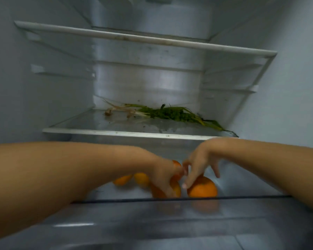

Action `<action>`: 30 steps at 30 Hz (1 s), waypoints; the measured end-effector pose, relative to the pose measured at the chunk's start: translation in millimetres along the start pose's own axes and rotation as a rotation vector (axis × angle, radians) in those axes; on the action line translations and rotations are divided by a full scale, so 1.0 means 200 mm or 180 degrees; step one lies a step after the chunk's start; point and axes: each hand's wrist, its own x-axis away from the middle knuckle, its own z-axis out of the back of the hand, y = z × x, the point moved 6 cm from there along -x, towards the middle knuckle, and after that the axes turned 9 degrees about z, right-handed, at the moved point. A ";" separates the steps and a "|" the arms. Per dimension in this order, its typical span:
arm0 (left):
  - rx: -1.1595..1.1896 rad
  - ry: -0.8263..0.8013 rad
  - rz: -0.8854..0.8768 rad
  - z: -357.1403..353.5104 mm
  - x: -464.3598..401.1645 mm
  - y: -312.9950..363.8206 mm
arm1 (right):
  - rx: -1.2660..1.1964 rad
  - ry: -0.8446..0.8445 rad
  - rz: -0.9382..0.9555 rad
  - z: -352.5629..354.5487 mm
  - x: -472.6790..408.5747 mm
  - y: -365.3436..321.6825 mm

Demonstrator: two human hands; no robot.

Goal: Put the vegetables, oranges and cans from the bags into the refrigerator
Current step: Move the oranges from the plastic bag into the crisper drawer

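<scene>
Oranges are going into the refrigerator's lower drawer point(242, 196); the left hand point(165, 177) grips one orange point(176, 188), the right hand point(197, 166) rests loosely open on another orange point(203, 188); greens point(170, 113) lie on the far shelf point(116, 132); next, I'd judge, release and withdraw.

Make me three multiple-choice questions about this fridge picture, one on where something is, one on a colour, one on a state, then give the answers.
1. Where do the leafy greens lie?
A. on the glass shelf above the drawer
B. in the drawer
C. on the top shelf

2. What colour is the fruit under the right hand?
A. green
B. orange
C. purple

3. How is the upper shelf?
A. packed with cans
B. holding greens
C. bare

Answers:
1 A, the greens rest on the glass shelf just above both arms.
2 B, the fruit in the drawer is orange.
3 C, nothing shows on it.
</scene>
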 end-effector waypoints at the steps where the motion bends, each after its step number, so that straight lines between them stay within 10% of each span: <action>1: 0.0028 0.0012 0.0069 0.06 0.03 0.01 | -0.0061 0.0149 0.0030 0.05 0.07 -0.01; 6: 0.0055 0.0274 0.0526 0.35 0.16 -0.11 | -0.0100 0.0847 0.0202 0.17 0.41 -0.08; 19: 0.0035 0.2959 0.1406 0.63 1.28 -0.03 | 0.1611 0.2759 0.1028 0.05 1.08 -0.47; 30: 0.0244 0.2561 0.2863 -0.23 2.14 0.19 | 0.0907 0.3551 0.2906 -0.65 1.31 -0.93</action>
